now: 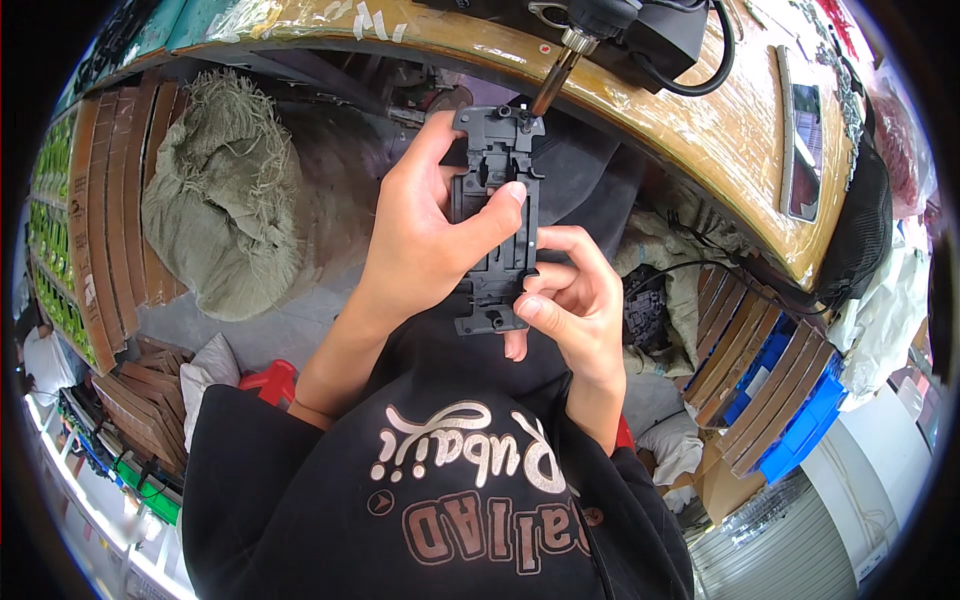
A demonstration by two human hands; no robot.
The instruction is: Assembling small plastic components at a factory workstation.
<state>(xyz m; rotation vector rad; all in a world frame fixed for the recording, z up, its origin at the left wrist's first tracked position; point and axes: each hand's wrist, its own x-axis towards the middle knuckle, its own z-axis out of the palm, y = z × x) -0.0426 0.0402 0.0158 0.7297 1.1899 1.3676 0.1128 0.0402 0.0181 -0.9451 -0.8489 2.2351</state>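
Note:
Both hands hold a long black moulded plastic part [490, 265] upright in front of my chest. My left hand [428, 225] grips its upper half, with the thumb lying across the front face and the fingers behind. At its lower right edge, my right hand [575, 300] has bent fingers and a thumb closed on the part near the bottom corner. A tool like a soldering iron [563, 68], with a ridged metal collar and a copper-coloured tip, slants down from the bench to the part's upper right corner. The tip appears to touch a small post there.
A film-covered wooden bench [690, 125] curves across the top, bearing a black device [650, 40] with a cable and a phone [803, 150]. At left stand a woven sack [225, 200] and cardboard sheets [120, 200]. Blue bins [800, 430] with cardboard are at lower right.

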